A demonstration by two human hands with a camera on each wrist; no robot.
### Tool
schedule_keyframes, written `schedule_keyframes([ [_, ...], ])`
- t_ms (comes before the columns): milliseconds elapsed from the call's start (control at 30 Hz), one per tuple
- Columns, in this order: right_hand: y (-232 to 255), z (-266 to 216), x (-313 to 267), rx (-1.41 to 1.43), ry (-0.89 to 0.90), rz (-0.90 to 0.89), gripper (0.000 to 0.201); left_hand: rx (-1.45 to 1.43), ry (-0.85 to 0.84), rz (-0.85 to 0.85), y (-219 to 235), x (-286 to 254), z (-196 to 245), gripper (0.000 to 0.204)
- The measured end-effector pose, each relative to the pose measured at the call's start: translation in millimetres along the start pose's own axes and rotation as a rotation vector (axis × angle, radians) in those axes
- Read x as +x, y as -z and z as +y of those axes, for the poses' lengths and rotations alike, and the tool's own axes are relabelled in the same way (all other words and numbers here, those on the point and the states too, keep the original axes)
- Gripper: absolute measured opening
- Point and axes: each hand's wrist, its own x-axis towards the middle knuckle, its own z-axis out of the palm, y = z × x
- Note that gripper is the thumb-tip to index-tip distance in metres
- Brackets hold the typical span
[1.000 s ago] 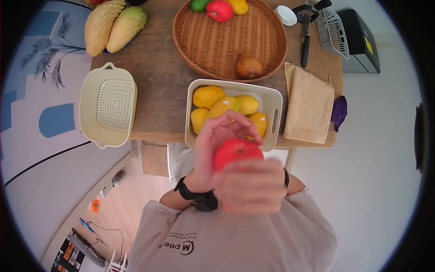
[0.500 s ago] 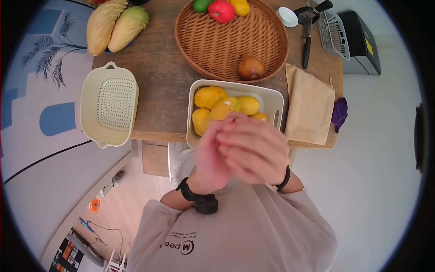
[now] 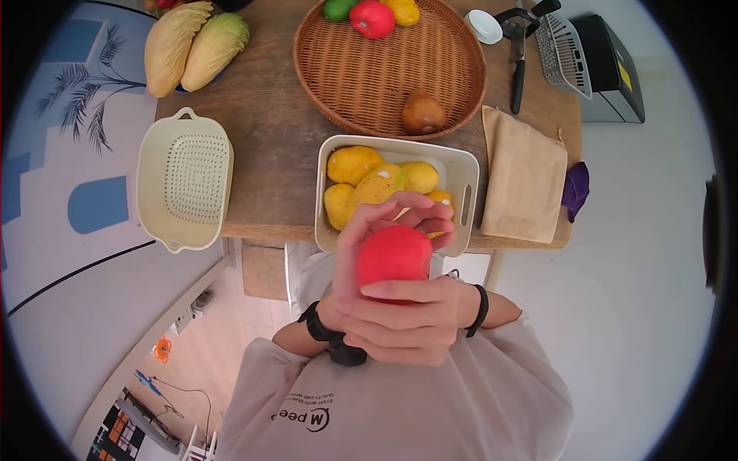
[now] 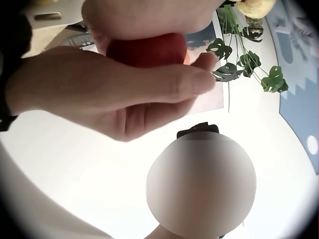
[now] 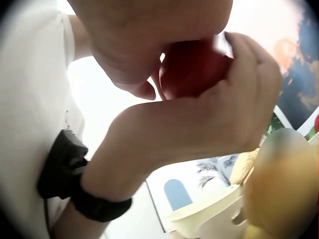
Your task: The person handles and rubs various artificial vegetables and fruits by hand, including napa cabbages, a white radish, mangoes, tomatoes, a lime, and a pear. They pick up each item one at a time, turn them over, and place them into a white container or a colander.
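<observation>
A smooth red tomato point(image 3: 394, 257) is held up between both hands, in front of the shirt and close over the near side of the white bin. My left hand point(image 3: 355, 250) cups it from the left, its fingers curving round the far side. My right hand point(image 3: 407, 323) lies over the near side, one finger along the red skin. In the left wrist view, the tomato point(image 4: 149, 50) shows between the left thumb and the other hand above. In the right wrist view, much of the tomato point(image 5: 192, 69) is hidden by the hands.
The white bin point(image 3: 467, 161) holds several yellow fruits point(image 3: 355, 164). Behind it, a round wicker tray point(image 3: 369, 84) carries a brown fruit, a red one and others. A cream colander point(image 3: 146, 177) stands at left, near cabbages point(image 3: 215, 50). Folded cloth point(image 3: 523, 177) and a knife point(image 3: 519, 84) lie right.
The right hand covered the tomato half a second ago; it has drawn back toward the body, exposing the tomato's top. The tomato has turned, its brown scar no longer showing. The left hand keeps cupping it.
</observation>
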Motion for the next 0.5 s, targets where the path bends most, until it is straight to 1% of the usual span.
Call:
schedule_keyframes([
  [33,3,3,-2,-0.004,-0.005,0.008,0.017,-0.039,-0.005,-0.029,7,0,0,0.04],
  [133,16,28,-2,-0.091,-0.227,0.097,0.018,-0.093,-0.016,0.161,-3,-8,1,0.042],
  [167,18,29,2,-0.106,-0.273,0.111,0.018,-0.144,-0.009,0.024,4,-9,1,0.044],
  [200,18,26,2,-0.109,-0.271,0.104,0.018,-0.182,0.046,-0.024,5,-7,1,0.044],
  [267,14,16,-1,-0.075,-0.159,0.048,0.019,-0.257,0.164,-0.119,4,-1,3,0.043],
  [333,9,2,-2,-0.042,-0.051,0.008,0.019,-0.128,0.101,-0.04,5,-2,4,0.043],
  [367,12,5,-4,-0.04,-0.051,0.014,0.02,-0.063,0.066,-0.002,5,-2,5,0.043],
  [400,15,12,-5,-0.05,-0.089,0.037,0.02,-0.036,0.02,0.022,4,-3,3,0.042],
  [467,21,27,1,-0.128,-0.259,0.123,0.021,0.015,-0.075,0.071,0,-6,-2,0.039],
  [500,21,27,3,-0.147,-0.3,0.144,0.021,-0.032,-0.059,0.063,3,-7,-3,0.039],
])
